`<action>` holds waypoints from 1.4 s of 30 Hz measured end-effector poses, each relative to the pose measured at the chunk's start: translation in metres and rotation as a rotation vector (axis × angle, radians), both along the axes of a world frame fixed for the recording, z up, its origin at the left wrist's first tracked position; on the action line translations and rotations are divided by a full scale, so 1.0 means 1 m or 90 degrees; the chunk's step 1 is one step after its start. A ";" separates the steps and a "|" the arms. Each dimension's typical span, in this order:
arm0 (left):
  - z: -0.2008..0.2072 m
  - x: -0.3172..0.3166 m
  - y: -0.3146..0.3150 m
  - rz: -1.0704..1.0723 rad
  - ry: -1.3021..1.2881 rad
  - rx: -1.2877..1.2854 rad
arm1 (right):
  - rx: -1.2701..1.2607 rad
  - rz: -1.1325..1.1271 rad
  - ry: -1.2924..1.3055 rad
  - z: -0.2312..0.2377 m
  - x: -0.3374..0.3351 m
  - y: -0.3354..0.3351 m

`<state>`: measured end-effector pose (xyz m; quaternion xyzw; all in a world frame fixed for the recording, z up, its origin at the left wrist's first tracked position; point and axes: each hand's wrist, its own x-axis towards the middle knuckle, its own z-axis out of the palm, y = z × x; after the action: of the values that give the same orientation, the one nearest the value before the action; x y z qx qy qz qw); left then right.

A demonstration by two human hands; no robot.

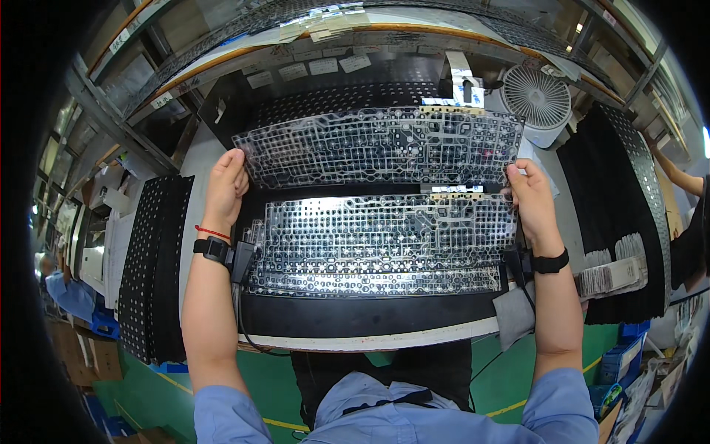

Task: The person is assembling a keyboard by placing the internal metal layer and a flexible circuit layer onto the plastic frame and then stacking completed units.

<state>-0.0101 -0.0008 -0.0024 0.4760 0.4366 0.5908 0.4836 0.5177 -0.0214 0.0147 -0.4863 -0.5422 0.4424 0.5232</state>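
My left hand (227, 186) pinches the left edge of a clear keyboard membrane sheet (347, 148) printed with silvery circuit traces. My right hand (534, 201) grips the same sheet at its right edge, so it hangs tilted between both hands. A connector tail with blue-and-white tabs (452, 102) stands up at its top right. Below it, nearer to me, another membrane sheet (370, 233) lies over a shiny metal plate (370, 283) on the black work surface. Each wrist wears a black strap with a dark device and cable.
A black perforated panel (310, 100) stands behind the sheets. A white fan (536, 100) sits at the back right. Stacks of black perforated plates (151, 259) flank the bench, with grey-white gloves (610, 274) on the right. Another person's arm (677, 174) shows at far right.
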 end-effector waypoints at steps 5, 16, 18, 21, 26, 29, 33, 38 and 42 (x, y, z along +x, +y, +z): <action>0.016 0.020 -0.009 0.064 -0.074 -0.022 | -0.034 -0.033 0.120 0.008 -0.007 -0.003; 0.008 0.013 -0.006 0.013 0.173 -0.120 | 0.003 0.000 0.033 0.006 -0.008 -0.002; 0.008 0.016 -0.006 0.003 0.151 -0.121 | 0.000 0.010 0.022 0.007 -0.007 -0.003; 0.002 0.011 -0.002 0.007 0.073 -0.063 | -0.001 0.010 0.003 0.005 -0.001 -0.001; -0.009 -0.013 0.005 0.049 -0.002 -0.048 | -0.030 -0.002 -0.051 0.015 -0.009 -0.005; -0.010 -0.009 0.008 0.111 -0.051 -0.042 | -0.055 0.035 -0.088 0.007 -0.005 -0.003; -0.002 0.000 0.007 0.159 -0.096 -0.042 | -0.104 0.138 -0.240 0.003 0.003 -0.005; 0.007 0.006 -0.002 0.057 0.007 -0.124 | -0.104 0.139 -0.296 0.006 -0.002 -0.007; 0.009 0.012 -0.005 -0.077 0.086 -0.183 | -0.081 0.081 -0.208 0.001 0.000 -0.004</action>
<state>0.0021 -0.0063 0.0063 0.4658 0.5185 0.4586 0.5513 0.5180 -0.0257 0.0161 -0.5484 -0.6206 0.4233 0.3675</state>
